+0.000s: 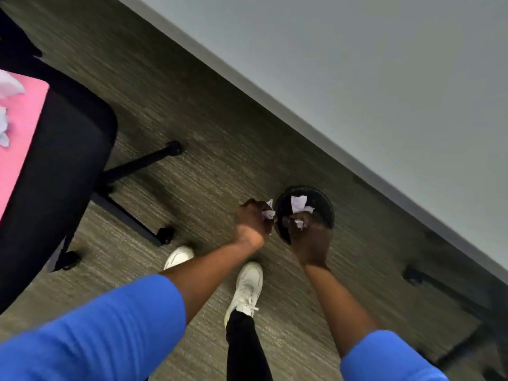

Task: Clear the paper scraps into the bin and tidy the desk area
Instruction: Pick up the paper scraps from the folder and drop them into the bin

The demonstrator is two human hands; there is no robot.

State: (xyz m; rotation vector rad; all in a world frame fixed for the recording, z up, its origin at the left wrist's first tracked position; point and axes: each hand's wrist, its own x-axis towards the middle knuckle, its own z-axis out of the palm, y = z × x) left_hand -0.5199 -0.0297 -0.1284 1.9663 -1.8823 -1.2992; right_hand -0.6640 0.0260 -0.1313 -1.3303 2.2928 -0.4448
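- Left hand (254, 218) grips paper scraps (268, 213) just beside the bin (324, 207), which stands on the floor near the wall; bring it over the mouth before letting go.
- Right hand (309, 237) holds scraps above the bin; open it low so nothing drifts out.

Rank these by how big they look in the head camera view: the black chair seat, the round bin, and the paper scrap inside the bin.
1. black chair seat, though it sits nearer the camera
2. bin
3. paper scrap inside the bin

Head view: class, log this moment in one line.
left hand: holding scraps | right hand: scraps over bin | stage: dropping
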